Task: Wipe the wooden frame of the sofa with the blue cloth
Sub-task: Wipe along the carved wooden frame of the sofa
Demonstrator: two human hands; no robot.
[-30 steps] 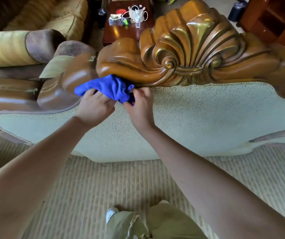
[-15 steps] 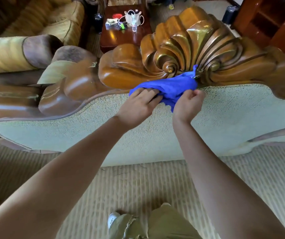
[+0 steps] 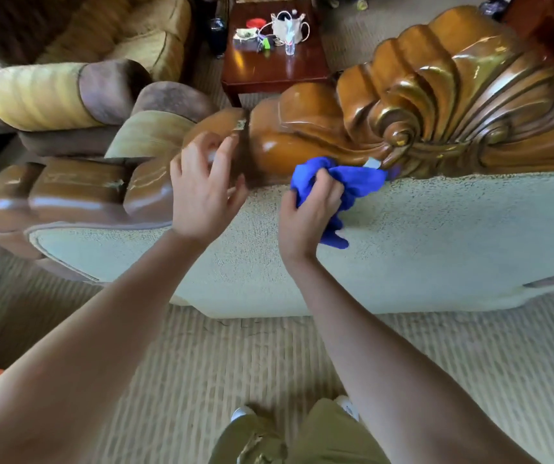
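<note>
- Where the carved scroll of the wooden frame [image 3: 319, 135] meets the pale upholstered back [image 3: 436, 236] of the sofa, the blue cloth [image 3: 356, 182] lies bunched against the lower edge of the wood, one tail hanging down over the fabric.
- The right hand [image 3: 309, 216] grasps the cloth, its fingers curled into the folds, and presses the wad up to the frame just left of the spiral at the foot of the shell carving.
- A small pale tag shows at the cloth's upper right end, touching the wood; it may be a label, though the blur there leaves that unsure.
- The left hand [image 3: 202, 189] is released, its fingers spread and relaxed, held in front of the rounded part of the frame to the left of the cloth; whether the fingertips touch the wood cannot be told, as the hand is blurred.
- The frame runs on leftward into a smooth, glossy brown armrest rail [image 3: 68, 195] and rightward into a large fluted shell crest [image 3: 453, 88].
- Beyond the sofa stands a dark red wooden worktop [image 3: 268, 72] carrying a white bag with handles, a red lid and small clutter.
- A yellow striped armchair [image 3: 128, 31] stands at upper left.
- Ribbed beige carpet [image 3: 235, 363] covers the floor, with the person's olive trousers and white shoes at the bottom edge.
</note>
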